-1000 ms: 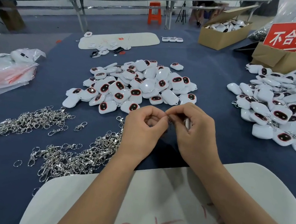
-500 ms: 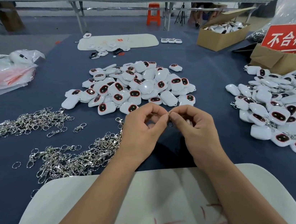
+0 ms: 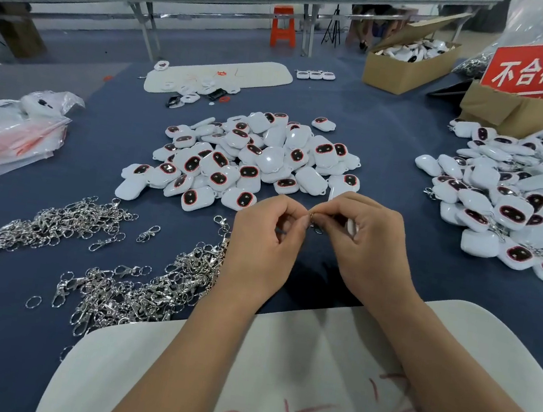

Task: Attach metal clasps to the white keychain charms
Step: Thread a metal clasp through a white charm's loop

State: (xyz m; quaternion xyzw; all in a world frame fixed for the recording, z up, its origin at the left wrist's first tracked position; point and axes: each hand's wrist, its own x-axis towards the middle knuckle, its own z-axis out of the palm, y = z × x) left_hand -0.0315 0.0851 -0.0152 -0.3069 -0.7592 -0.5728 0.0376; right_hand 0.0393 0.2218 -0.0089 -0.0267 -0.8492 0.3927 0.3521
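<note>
My left hand (image 3: 267, 240) and my right hand (image 3: 373, 250) meet fingertip to fingertip above the blue table. Between them they pinch a small metal clasp (image 3: 314, 221), mostly hidden by the fingers. My right hand also curls around a white charm (image 3: 351, 227), of which only a sliver shows. A pile of white charms with dark oval faces (image 3: 251, 161) lies just beyond my hands. Loose metal clasps form one heap (image 3: 135, 288) left of my left wrist and another (image 3: 49, 228) further left.
A second pile of charms, some with clasps on them (image 3: 519, 200), fills the right side. Cardboard boxes (image 3: 409, 65) and a red sign (image 3: 540, 66) stand at the back right. A plastic bag (image 3: 10, 133) lies at the left. A white board (image 3: 309, 383) lies under my forearms.
Both hands stayed together on the clasp, with only small shifts of the fingers. The fingertips now pinch closer together. The view has drifted slightly.
</note>
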